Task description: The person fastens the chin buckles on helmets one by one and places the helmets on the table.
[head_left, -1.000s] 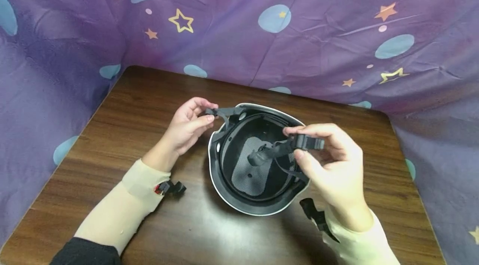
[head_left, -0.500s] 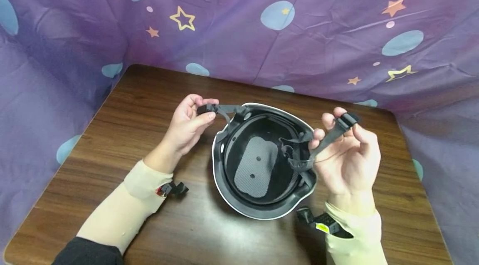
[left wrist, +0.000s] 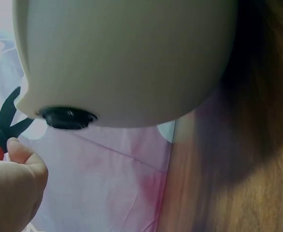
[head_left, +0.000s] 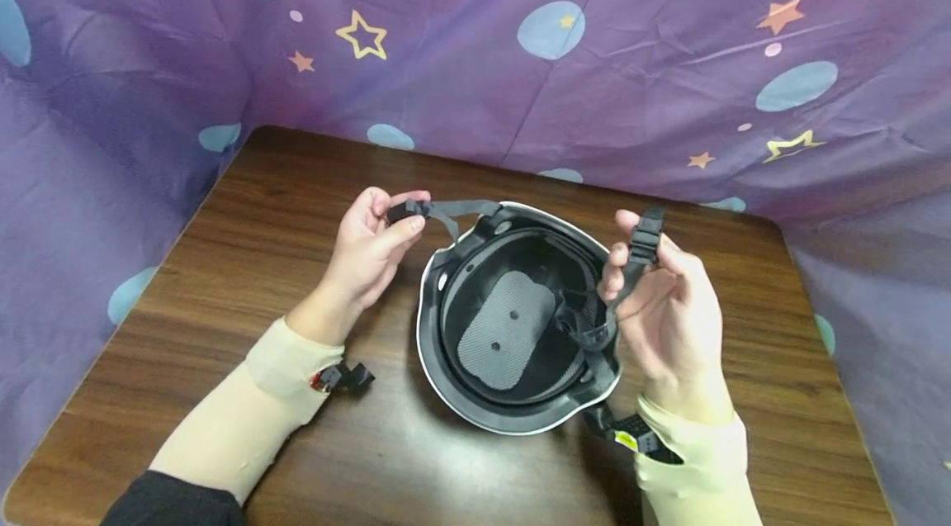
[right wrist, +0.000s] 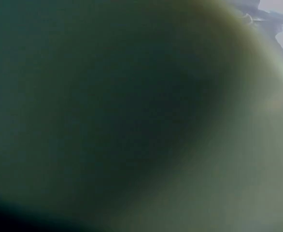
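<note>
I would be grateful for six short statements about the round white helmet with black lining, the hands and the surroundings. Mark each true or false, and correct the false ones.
1. The left hand pinches the end of a flat black strap attached to the helmet. True.
2. The helmet's opening faces down. False: it faces up, showing the grey mesh pad inside.
3. The right hand holds another flat black strap, with a black buckle. True.
4. The two straps are fastened together. False: they are apart, one in each hand.
5. The brown wood-grain table extends behind the helmet. True.
6. The backdrop is plain green. False: it is purple fabric with stars and blue rounded shapes.
</note>
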Tool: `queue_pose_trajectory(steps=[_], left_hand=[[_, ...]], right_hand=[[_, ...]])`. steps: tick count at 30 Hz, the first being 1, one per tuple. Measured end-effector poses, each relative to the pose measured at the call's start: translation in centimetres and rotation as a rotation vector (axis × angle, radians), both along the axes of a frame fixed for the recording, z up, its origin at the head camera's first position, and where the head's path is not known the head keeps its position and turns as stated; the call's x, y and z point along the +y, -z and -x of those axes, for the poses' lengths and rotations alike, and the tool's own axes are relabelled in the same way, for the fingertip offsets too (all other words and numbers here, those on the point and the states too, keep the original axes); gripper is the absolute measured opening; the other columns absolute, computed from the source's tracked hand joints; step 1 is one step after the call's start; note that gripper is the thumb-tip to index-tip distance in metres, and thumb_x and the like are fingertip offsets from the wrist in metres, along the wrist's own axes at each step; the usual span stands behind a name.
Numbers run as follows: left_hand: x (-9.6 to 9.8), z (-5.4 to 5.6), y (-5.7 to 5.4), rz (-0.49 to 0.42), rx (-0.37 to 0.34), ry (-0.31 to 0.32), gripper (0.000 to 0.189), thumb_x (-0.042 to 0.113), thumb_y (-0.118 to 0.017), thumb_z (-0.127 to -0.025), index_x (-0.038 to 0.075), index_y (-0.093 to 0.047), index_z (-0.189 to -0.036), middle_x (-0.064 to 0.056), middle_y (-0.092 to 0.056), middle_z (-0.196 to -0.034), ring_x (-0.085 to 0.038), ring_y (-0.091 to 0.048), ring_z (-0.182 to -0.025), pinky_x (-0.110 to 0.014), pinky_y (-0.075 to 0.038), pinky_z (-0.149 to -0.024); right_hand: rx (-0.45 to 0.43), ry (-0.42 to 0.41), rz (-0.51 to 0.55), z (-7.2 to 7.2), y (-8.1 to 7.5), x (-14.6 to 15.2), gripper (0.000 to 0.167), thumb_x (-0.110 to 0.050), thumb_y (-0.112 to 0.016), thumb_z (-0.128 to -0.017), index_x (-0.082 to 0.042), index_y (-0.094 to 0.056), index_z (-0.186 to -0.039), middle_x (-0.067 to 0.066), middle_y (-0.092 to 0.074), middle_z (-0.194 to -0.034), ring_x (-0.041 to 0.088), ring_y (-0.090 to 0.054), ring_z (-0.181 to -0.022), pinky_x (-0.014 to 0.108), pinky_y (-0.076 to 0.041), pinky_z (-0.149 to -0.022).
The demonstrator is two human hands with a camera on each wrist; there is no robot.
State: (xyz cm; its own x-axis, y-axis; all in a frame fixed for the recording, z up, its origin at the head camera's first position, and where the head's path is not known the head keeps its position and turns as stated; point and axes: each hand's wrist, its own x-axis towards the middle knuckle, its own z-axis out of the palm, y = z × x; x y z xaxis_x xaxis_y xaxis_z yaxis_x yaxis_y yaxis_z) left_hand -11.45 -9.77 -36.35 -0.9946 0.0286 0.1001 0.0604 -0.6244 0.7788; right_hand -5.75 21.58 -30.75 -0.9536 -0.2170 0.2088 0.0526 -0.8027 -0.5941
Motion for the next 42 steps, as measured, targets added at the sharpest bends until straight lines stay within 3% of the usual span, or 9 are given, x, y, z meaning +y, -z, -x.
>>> queue_pose_trajectory(steps=[6,11,18,24,28,32,34,39,42], left_hand=[[0.3,-0.6,-0.2,0.015,0.041,0.01,0.039,-0.027,-0.049,-0.094,0.012,-0.042,-0.091,-0.008,-0.073,-0.117,-0.012,-0.067,-0.098,-0.019,-0.056,-0.08],[0.6,-1.1,-0.6,-0.011,0.092,-0.006,0.038,-0.026,-0.047,-0.095,0.012,-0.049,-0.1,-0.008,-0.072,-0.118,-0.016,-0.069,-0.104,-0.023,-0.058,-0.083],[1.1,-1.6,-1.3,-0.095,0.224,-0.019,0.035,-0.019,-0.04,-0.102,0.01,-0.057,-0.109,-0.011,-0.067,-0.119,-0.034,-0.068,-0.123,-0.042,-0.051,-0.111],[1.4,-2.1,-1.7,-0.111,0.309,-0.012,0.041,-0.015,-0.036,-0.103,0.011,-0.056,-0.129,-0.012,-0.064,-0.12,-0.033,-0.07,-0.118,-0.039,-0.048,-0.113],[1.6,-2.5,-1.8,-0.101,0.346,-0.036,0.044,-0.019,-0.04,-0.099,0.013,-0.046,-0.129,-0.013,-0.067,-0.117,-0.03,-0.072,-0.108,-0.042,-0.052,-0.108],[1.6,-2.7,-1.7,-0.023,0.397,-0.056,0.046,-0.024,-0.049,-0.089,0.012,-0.042,-0.116,-0.012,-0.074,-0.114,-0.027,-0.074,-0.106,-0.042,-0.056,-0.103],[1.6,-2.8,-1.5,0.057,0.443,-0.044,0.038,-0.026,-0.054,-0.084,0.003,-0.043,-0.107,-0.01,-0.076,-0.113,-0.024,-0.074,-0.107,-0.039,-0.057,-0.101],[1.7,-2.9,-0.9,0.269,0.618,-0.019,0.026,-0.028,-0.061,-0.079,-0.015,-0.044,-0.095,-0.005,-0.076,-0.113,-0.021,-0.072,-0.111,-0.032,-0.059,-0.096],[1.7,-2.9,-0.7,0.363,0.719,-0.04,0.019,-0.024,-0.064,-0.08,-0.013,-0.056,-0.094,-0.012,-0.076,-0.111,-0.025,-0.072,-0.11,-0.035,-0.06,-0.095]], right_hand=[[0.035,0.083,-0.19,-0.2,0.2,-0.4,0.028,-0.015,-0.037,-0.116,-0.007,-0.063,-0.121,0.01,-0.069,-0.087,0.018,-0.062,-0.067,0.025,-0.052,-0.064],[0.024,0.087,-0.236,-0.3,0.4,-0.8,0.023,-0.012,-0.039,-0.115,-0.005,-0.061,-0.116,0.011,-0.069,-0.086,0.017,-0.064,-0.065,0.025,-0.053,-0.062],[0.049,0.047,-0.329,-0.3,0.6,-1.0,0.021,-0.011,-0.043,-0.115,-0.003,-0.062,-0.117,0.009,-0.071,-0.089,0.015,-0.063,-0.068,0.024,-0.053,-0.062],[0.056,0.039,-0.456,-0.4,0.6,-1.4,0.026,-0.013,-0.042,-0.116,-0.005,-0.066,-0.119,0.006,-0.071,-0.089,0.013,-0.061,-0.068,0.023,-0.052,-0.062],[0.063,0.034,-0.523,-0.5,0.7,-1.6,0.025,-0.012,-0.043,-0.115,-0.006,-0.067,-0.117,0.004,-0.071,-0.088,0.013,-0.06,-0.068,0.023,-0.052,-0.062],[0.053,0.028,-0.579,-0.6,0.7,-1.9,0.027,-0.012,-0.042,-0.115,-0.009,-0.069,-0.116,0.002,-0.07,-0.087,0.013,-0.06,-0.067,0.024,-0.051,-0.062],[0.045,0.022,-0.603,-0.6,0.7,-2.0,0.028,-0.013,-0.042,-0.115,-0.009,-0.07,-0.116,0.002,-0.07,-0.087,0.013,-0.06,-0.067,0.024,-0.051,-0.062],[0.035,0.007,-0.641,-0.8,0.8,-2.3,0.027,-0.013,-0.044,-0.115,-0.008,-0.07,-0.116,0.002,-0.071,-0.086,0.012,-0.06,-0.067,0.025,-0.052,-0.062],[0.055,-0.005,-0.665,-0.9,0.8,-2.5,0.026,-0.012,-0.046,-0.114,-0.008,-0.071,-0.117,0.002,-0.071,-0.084,0.012,-0.06,-0.067,0.025,-0.052,-0.062]])
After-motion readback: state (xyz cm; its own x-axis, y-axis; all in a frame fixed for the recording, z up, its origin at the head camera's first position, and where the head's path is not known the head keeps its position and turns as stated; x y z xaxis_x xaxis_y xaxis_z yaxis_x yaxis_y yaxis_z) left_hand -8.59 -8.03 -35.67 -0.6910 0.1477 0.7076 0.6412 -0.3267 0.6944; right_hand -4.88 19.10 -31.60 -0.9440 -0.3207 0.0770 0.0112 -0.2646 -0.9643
